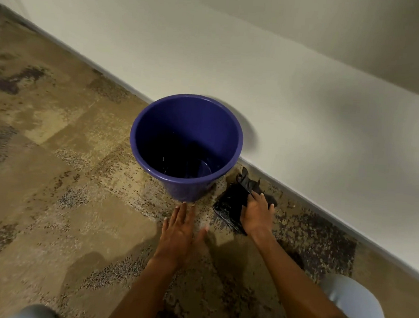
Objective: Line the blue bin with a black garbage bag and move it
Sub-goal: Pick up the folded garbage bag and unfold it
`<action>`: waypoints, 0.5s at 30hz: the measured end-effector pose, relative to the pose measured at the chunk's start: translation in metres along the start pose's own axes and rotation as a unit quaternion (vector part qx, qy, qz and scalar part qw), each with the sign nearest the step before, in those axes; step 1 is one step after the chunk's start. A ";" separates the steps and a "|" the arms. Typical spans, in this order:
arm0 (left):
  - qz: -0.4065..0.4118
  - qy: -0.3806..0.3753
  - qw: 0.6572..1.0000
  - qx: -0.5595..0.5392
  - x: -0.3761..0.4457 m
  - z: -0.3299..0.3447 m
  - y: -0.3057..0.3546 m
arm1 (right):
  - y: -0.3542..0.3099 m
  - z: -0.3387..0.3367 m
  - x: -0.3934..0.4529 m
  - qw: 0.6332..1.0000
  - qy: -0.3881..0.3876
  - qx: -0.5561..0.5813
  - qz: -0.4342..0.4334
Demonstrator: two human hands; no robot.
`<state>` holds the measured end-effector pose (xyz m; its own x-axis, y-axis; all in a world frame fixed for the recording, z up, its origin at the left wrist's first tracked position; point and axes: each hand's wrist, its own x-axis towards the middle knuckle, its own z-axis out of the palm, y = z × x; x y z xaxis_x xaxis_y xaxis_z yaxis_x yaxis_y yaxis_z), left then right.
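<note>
Right fingers [262, 200] apparently gripping black bag [232, 205], left fingers [184, 212] spread, on mottled carpet [50, 196] beside white wall [260, 75].

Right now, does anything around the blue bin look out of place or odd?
Nothing looks spilled or damaged. The blue bin stands upright by the wall, unlined, with something dark and shiny at its bottom that I can't identify. The black garbage bag lies folded on the carpet beside it, under the right hand.
</note>
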<state>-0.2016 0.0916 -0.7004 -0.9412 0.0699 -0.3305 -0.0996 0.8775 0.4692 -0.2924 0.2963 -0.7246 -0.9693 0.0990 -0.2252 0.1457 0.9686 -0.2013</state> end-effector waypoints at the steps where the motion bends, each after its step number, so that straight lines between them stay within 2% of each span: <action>1: -0.004 0.002 1.000 -0.026 0.001 -0.002 0.006 | 0.002 -0.007 -0.001 0.999 0.035 0.027 -0.005; 3: -0.004 0.006 0.995 -0.095 0.003 -0.009 0.017 | 0.004 -0.028 -0.005 0.991 0.083 0.100 -0.010; 8: 0.041 0.030 0.954 -0.296 0.007 -0.026 0.040 | 0.009 -0.093 -0.029 0.951 0.113 0.287 0.008; 12: 0.037 0.025 0.910 -0.413 0.001 -0.044 0.059 | 0.014 -0.137 -0.059 0.881 0.085 0.465 0.030; 15: -0.050 -0.013 0.873 -0.486 0.002 -0.055 0.069 | 0.018 -0.158 -0.073 0.823 0.025 0.565 0.052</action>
<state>-0.2285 0.1260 -0.6239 -0.9055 0.0375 -0.4227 -0.4199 0.0648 0.9052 -0.2498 0.3426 -0.5615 -0.9427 0.2047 -0.2636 0.2924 0.1257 -0.9480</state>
